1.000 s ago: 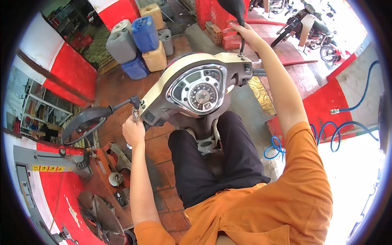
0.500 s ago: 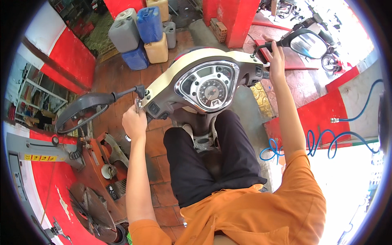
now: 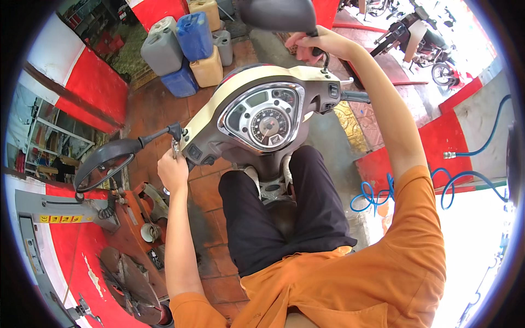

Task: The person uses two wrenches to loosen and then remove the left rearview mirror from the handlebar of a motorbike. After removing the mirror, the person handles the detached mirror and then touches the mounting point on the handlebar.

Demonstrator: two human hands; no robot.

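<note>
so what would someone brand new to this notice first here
Probably the big chrome-rimmed dial panel, right in the middle, on the cream-and-brown scooter the person sits astride. Next, the right hand, raised near the top edge at the dark right mirror. After that, the blue, grey and tan jugs stacked at upper left and the looped blue hose at far right.

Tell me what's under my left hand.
Your left hand is closed around the left end of the scooter's handlebar, with part of a silvery lever showing just past it. The grip is covered, so not visible.
</note>
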